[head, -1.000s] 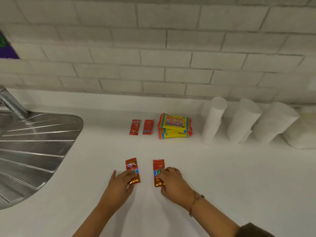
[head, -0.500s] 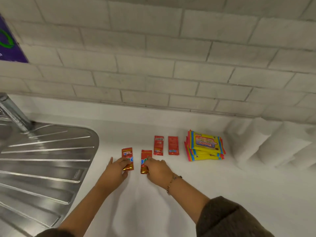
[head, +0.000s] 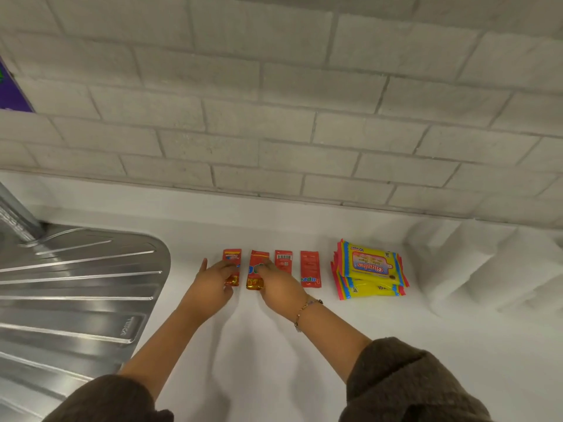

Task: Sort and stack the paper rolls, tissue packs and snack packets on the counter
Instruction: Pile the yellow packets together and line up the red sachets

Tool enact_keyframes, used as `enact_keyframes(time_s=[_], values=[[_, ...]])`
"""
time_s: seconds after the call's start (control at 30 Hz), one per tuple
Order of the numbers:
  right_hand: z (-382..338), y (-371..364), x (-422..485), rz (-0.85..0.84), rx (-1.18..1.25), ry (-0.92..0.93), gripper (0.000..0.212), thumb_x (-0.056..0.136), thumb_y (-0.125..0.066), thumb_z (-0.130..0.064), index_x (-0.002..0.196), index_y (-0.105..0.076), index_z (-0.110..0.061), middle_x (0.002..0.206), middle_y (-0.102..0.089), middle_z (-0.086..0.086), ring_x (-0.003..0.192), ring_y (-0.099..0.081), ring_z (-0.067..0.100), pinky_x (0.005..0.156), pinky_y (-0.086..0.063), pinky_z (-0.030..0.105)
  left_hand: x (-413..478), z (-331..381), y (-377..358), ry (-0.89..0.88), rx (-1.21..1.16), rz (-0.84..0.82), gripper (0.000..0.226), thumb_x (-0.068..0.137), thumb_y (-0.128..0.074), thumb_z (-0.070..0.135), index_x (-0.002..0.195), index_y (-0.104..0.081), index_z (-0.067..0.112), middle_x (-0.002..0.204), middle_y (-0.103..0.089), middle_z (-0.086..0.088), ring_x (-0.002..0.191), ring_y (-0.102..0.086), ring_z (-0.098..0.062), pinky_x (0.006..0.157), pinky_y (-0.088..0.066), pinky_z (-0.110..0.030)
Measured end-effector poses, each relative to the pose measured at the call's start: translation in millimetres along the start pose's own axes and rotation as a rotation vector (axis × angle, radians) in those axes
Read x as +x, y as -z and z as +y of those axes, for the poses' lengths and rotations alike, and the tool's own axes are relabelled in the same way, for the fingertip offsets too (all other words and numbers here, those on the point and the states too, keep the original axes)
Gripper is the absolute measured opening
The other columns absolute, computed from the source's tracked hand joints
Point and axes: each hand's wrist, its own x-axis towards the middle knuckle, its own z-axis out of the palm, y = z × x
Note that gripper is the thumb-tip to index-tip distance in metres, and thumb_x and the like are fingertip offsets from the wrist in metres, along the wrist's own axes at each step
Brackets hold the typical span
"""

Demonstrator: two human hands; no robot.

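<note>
1. Now that both hands have pushed their packets up the worktop [head: 426, 345], the 2 near ones sit level w/ the 2 already at the back. 1 s ago they lay well in front, mid-worktop; now 4 red packets form one row, left of the tissue packs.
2. L hand [head: 213, 281]: fingers laid flat over the lower half of packet 1 [head: 232, 263] (leftmost), thumb spread off to the left, clear of it. Looks like pressing, not pinching.
3. R hand [head: 280, 286]: fingers bent over packet 2 [head: 257, 268], tips on its middle. Thumb hidden, so can't tell press vs pinch.
4. Packet 3 [head: 283, 260] & packet 4 [head: 310, 268] lie flat, in the same spots rel. to the tissue packs as before. R hand overlaps packet 3's lower end in view; touching or not, can't tell.
5. Tissue packs [head: 370, 269]: yellow stack just right of packet 4, not moved. Rolls [head: 475, 263]: white, blurred, far right by the wall; count unclear here.
6. For the task: snack group looks sorted, i.e. side by side, small gaps, approx. square to the wall. Packet 3 shows its barcode side, so faces aren't all matched. Packets aren't stacked; if "stack" covers them, that's still to do.
7. Next, prob.: lift both hands straight off. Thin foil prob. slides easily on a smooth worktop, so a dragging finger could skew the row.
</note>
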Motion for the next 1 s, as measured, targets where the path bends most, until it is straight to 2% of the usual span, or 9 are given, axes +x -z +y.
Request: enact_keyframes(time_s=[0.1,0.2,0.3,0.6,0.8,1.0], values=[[11,17,-34,0.078,0.069,-0.001,0.046,0.088,-0.051,-0.011,0.133,-0.043,-0.012,0.144,-0.041,0.013,0.118,-0.052,0.033,0.095,-0.048,0.040,-7,20,2,-0.004,-0.036,0.031,0.038,0.088,-0.051,0.010,0.125,-0.056,0.018,0.137,-0.052,-0.001,0.130,-0.043,-0.018,0.116,-0.012,-0.040],[34,33,-82,0.121,0.072,-0.044,0.044,0.089,-0.051,-0.018,0.132,-0.046,-0.015,0.134,-0.053,0.008,0.118,-0.052,0.027,0.096,-0.042,0.033,-20,59,-1,-0.058,-0.137,0.074,0.033,0.088,-0.053,0.010,0.120,-0.060,0.017,0.129,-0.059,-0.002,0.115,-0.055,-0.020,0.102,-0.034,-0.024],[68,43,-133,0.138,0.019,-0.125,0.040,0.090,-0.051,-0.023,0.130,-0.049,-0.018,0.130,-0.058,0.005,0.119,-0.051,0.024,0.099,-0.037,0.031,-33,105,-10,-0.116,-0.187,0.031,0.030,0.090,-0.052,0.014,0.118,-0.062,0.020,0.128,-0.059,0.002,0.117,-0.053,-0.015,0.097,-0.031,-0.017],[188,70,-303,0.200,-0.083,-0.419,0.031,0.090,-0.047,-0.025,0.120,-0.057,-0.022,0.115,-0.066,0.001,0.106,-0.056,0.022,0.092,-0.040,0.033,-54,259,-71,-0.382,-0.233,-0.122,0.024,0.090,-0.052,0.016,0.107,-0.067,0.025,0.115,-0.064,0.007,0.109,-0.056,-0.009,0.091,-0.036,-0.015],[262,89,-402,0.256,-0.088,-0.607,0.031,0.091,-0.047,-0.025,0.120,-0.057,-0.021,0.122,-0.062,-0.002,0.111,-0.054,0.022,0.094,-0.036,0.033,-62,355,-116,-0.483,-0.273,-0.203,0.024,0.090,-0.051,0.018,0.106,-0.066,0.029,0.113,-0.063,0.011,0.108,-0.055,-0.006,0.092,-0.035,-0.014],[348,97,-474,0.284,-0.016,-0.798,0.033,0.087,-0.055,-0.024,0.119,-0.056,-0.015,0.127,-0.056,0.004,0.109,-0.054,0.024,0.091,-0.044,0.035,-71,428,-154,-0.519,-0.277,-0.271,0.025,0.092,-0.049,0.021,0.109,-0.065,0.030,0.118,-0.061,0.012,0.112,-0.053,-0.005,0.093,-0.035,-0.014]])
